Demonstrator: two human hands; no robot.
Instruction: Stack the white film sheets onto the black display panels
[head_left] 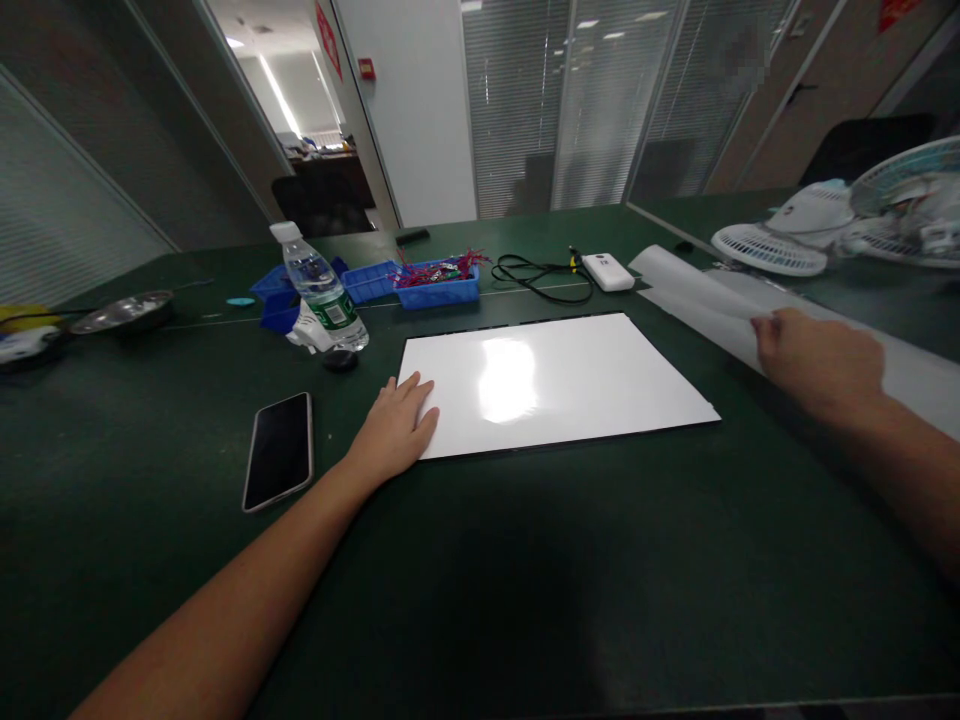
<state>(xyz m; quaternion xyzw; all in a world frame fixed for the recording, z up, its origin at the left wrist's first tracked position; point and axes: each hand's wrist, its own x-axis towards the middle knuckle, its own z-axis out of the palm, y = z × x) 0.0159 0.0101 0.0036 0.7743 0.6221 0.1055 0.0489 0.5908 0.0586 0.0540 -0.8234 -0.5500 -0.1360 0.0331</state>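
Observation:
A glossy white panel (pixel 570 380) with a thin dark edge lies flat on the green table, a bright reflection on its surface. My left hand (pixel 397 425) rests on the panel's left edge, fingers stretched out and thumb apart. Over to the right, my right hand (pixel 821 360) is closed on a large, curled white sheet (pixel 701 295), which looks like paper or film. Motion slightly blurs this hand, and its fingertips are partly hidden. Left of my left hand, a smartphone (pixel 278 452) lies with its dark screen up.
Behind the panel stand a tilted water bottle (pixel 324 285), a blue tray (pixel 436 291) of red wires, a black cable (pixel 540 278) and a white box-shaped device (pixel 607 271). Fan parts (pixel 772 248) lie at the far right. A metal dish (pixel 124 312) sits at the left.

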